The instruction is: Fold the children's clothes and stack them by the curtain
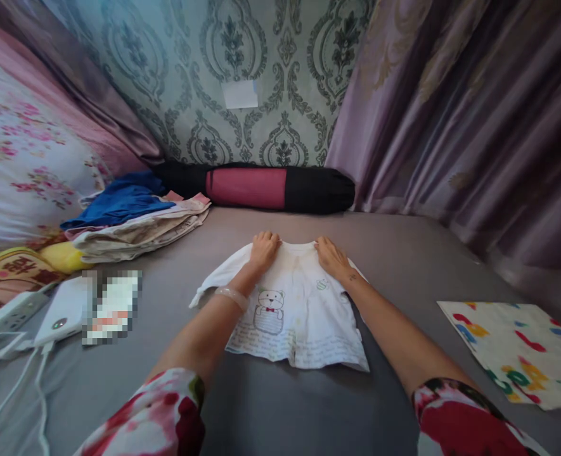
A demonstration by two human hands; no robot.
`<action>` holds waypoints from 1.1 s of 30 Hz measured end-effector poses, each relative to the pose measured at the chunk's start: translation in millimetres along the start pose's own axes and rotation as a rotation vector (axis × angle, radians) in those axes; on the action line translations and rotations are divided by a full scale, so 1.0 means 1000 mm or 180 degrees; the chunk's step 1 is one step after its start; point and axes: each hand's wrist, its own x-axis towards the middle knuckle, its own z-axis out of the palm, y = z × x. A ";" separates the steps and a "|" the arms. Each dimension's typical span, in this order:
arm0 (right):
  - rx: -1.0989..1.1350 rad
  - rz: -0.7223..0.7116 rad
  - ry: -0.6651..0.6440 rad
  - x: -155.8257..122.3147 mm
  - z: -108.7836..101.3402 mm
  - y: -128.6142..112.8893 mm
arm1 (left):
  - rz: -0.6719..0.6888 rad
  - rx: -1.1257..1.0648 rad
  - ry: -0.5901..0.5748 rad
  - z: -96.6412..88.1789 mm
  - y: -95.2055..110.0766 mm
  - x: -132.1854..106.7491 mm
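A small white baby shirt (303,316) lies spread out, front side up, on a grey sheet. It has a bear drawing on the left of its front and rows of print along the hem. At the left side of its collar, my left hand (264,249) is closed on the fabric. My right hand (330,254) pinches the collar's right side. The left sleeve reaches out beyond my left arm, while the right sleeve is mostly hidden under my right arm.
On the left lie a pile of folded clothes (137,215), a white power bank (66,310) with cables and a power strip (16,316). A black and pink roll (249,187) rests against the wall. At right is a colourful patterned cloth (518,348). Purple curtains (432,114) hang behind.
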 end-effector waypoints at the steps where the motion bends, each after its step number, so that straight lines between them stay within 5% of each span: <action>1: -0.0185 -0.0018 0.0011 0.001 0.001 -0.002 | 0.0058 0.0176 0.0082 0.001 0.000 0.002; 8: -0.0945 -0.0228 0.0058 0.029 0.008 -0.002 | 0.0274 0.0682 0.0140 0.011 -0.009 0.028; 19: -0.0785 -0.0271 -0.0162 0.062 0.012 0.005 | 0.0310 0.0730 0.0114 0.022 -0.019 0.059; 26: 0.1116 0.0449 -0.0392 0.071 0.010 0.034 | 0.0159 0.0357 -0.0016 0.018 -0.006 0.058; 33: 0.2689 0.1625 -0.0883 0.053 -0.004 0.080 | 0.1224 -0.1235 -0.0181 0.035 0.061 0.058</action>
